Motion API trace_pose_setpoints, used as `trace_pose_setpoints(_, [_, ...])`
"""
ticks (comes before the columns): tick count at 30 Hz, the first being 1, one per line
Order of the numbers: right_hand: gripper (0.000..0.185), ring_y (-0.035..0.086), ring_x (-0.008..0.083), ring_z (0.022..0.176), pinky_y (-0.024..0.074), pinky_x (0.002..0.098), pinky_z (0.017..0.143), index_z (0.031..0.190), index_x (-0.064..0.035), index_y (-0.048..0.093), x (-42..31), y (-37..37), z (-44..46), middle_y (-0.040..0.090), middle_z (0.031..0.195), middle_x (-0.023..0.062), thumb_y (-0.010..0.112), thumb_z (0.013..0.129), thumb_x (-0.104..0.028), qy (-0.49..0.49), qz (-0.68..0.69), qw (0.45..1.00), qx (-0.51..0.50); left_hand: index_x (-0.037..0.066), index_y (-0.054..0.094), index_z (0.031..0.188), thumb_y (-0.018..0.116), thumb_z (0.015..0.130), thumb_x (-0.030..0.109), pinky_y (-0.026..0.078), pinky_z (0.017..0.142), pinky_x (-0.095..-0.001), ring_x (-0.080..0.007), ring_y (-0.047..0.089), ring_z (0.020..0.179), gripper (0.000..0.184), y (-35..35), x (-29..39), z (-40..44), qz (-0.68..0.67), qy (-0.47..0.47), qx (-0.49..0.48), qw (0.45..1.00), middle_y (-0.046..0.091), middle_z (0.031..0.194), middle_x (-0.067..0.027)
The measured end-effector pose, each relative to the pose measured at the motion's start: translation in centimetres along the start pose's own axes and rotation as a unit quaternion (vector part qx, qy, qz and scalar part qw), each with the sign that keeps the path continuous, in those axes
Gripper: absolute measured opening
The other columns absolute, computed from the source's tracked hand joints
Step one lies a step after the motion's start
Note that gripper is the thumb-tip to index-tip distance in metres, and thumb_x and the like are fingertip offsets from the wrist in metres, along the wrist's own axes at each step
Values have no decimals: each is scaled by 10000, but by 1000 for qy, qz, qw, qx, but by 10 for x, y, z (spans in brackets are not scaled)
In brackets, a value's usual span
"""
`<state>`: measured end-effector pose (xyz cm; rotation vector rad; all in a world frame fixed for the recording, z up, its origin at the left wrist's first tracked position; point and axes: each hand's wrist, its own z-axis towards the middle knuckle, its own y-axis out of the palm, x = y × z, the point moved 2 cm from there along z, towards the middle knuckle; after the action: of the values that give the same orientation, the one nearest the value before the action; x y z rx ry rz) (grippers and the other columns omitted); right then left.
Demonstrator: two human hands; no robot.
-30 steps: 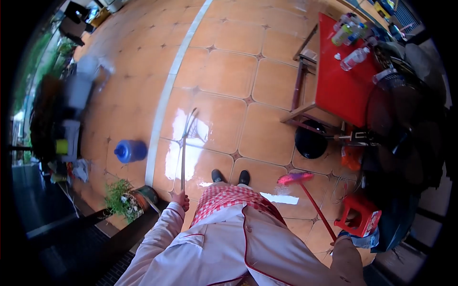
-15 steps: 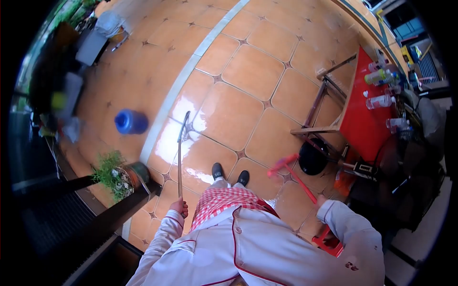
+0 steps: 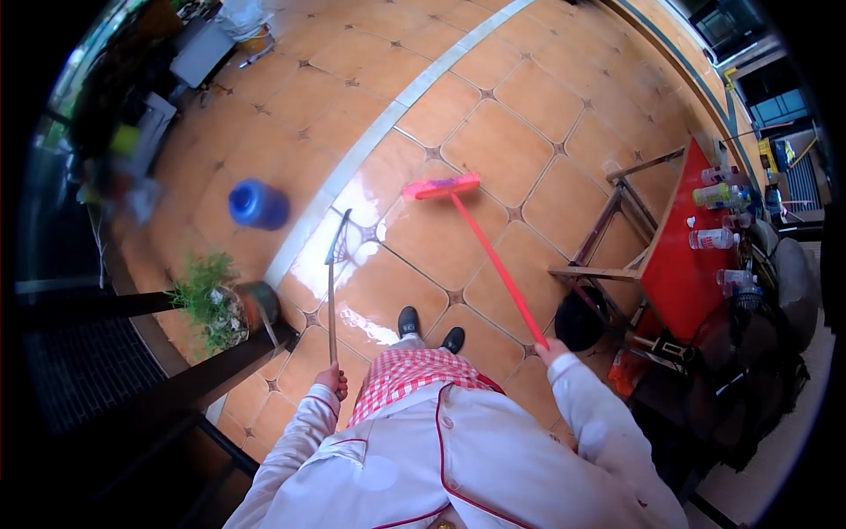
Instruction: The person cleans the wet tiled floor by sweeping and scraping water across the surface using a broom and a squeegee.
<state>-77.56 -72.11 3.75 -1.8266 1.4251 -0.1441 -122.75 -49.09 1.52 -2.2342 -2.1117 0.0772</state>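
My left hand [image 3: 332, 381] is closed round the lower end of a long thin pole [image 3: 331, 309]. A narrow, dark, slanted head [image 3: 339, 234] tops it over the shiny patch of floor; its exact kind I cannot make out. Closed on a red handle, my right hand [image 3: 552, 351] holds a broom [image 3: 498, 262]. The broom's pink head [image 3: 442, 186] is out in front on the orange tiles, left of the small table. Both of my shoes [image 3: 430, 328] stand between the two tools.
At right is a red-topped table [image 3: 683, 264] with several plastic bottles [image 3: 714, 239] and a black round object [image 3: 580, 319] by its legs. A blue water jug [image 3: 257, 204] lies left of the pale floor strip [image 3: 361, 154]. A potted plant [image 3: 216, 304] stands nearer.
My right hand has swung forward and left, carrying the broom head from near the table legs to the floor ahead. My left hand and its pole have hardly moved. The view has turned slightly.
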Motion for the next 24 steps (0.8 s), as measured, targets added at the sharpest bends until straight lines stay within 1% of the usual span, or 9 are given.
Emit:
trace_pose_setpoints(1, [194,399,118,357,319,268,341,761,-54,521,34,16,-20,411,442,26,479,727,-240,36,93,995,-6,106,354,664,366,770,391,190,282,-211,-74,229,304,304,1,5,-2,7,-2,-1,1000,290,446,19])
trace_pose_setpoints(4, [175,392,107,346,314,248,317,791,-56,522,104,37,-111,400,436,10,476,728,-213,105,120,987,-2,112,348,698,364,773,385,194,282,-188,-57,237,314,284,8,18,-9,12,-27,-5,1000,302,465,27])
trace_pose_setpoints(6, [207,436,142,357,351,272,338,830,-52,503,61,20,-191,445,472,48,466,729,-230,233,198,952,14,118,346,690,361,771,398,189,283,-189,-56,231,317,292,4,22,-7,-1,-27,-25,999,289,462,35])
trace_pose_setpoints(10, [187,401,142,325,323,268,284,853,-62,466,48,35,-273,416,470,46,431,749,-213,335,274,901,46,126,333,651,369,761,410,172,289,-200,-62,219,317,307,-9,25,-1,25,-54,-25,998,265,451,36])
trace_pose_setpoints(12, [197,397,151,316,309,276,278,753,-38,463,81,70,-284,409,447,58,429,748,-232,463,390,793,73,127,336,652,374,759,410,172,289,-200,-62,221,316,305,-7,30,-6,45,-63,-20,997,265,448,37])
trace_pose_setpoints(14, [277,370,174,287,280,299,287,626,-27,449,123,91,-256,409,389,67,447,739,-280,490,425,757,75,128,339,652,380,756,411,172,289,-200,-63,224,316,304,-5,35,-11,58,-68,-13,996,265,445,38])
trace_pose_setpoints(16, [225,430,188,415,329,327,385,717,-39,488,170,98,-219,465,508,78,457,723,-262,571,282,770,-19,142,347,644,392,748,421,177,301,-196,-68,222,321,301,0,42,-17,58,-80,5,995,281,459,32])
trace_pose_setpoints(20, [243,470,212,657,363,339,574,861,-64,485,194,114,-119,503,724,93,393,732,-248,440,-44,885,-146,129,362,660,398,754,402,184,294,-190,-67,239,320,290,-3,55,-28,58,-82,20,995,305,470,26])
trace_pose_setpoints(24, [309,499,231,837,388,349,716,968,-83,483,136,161,-50,531,886,104,346,739,-238,334,-131,917,-175,124,368,666,401,756,386,177,283,-178,-58,237,319,280,-4,59,-34,53,-62,46,996,310,475,27])
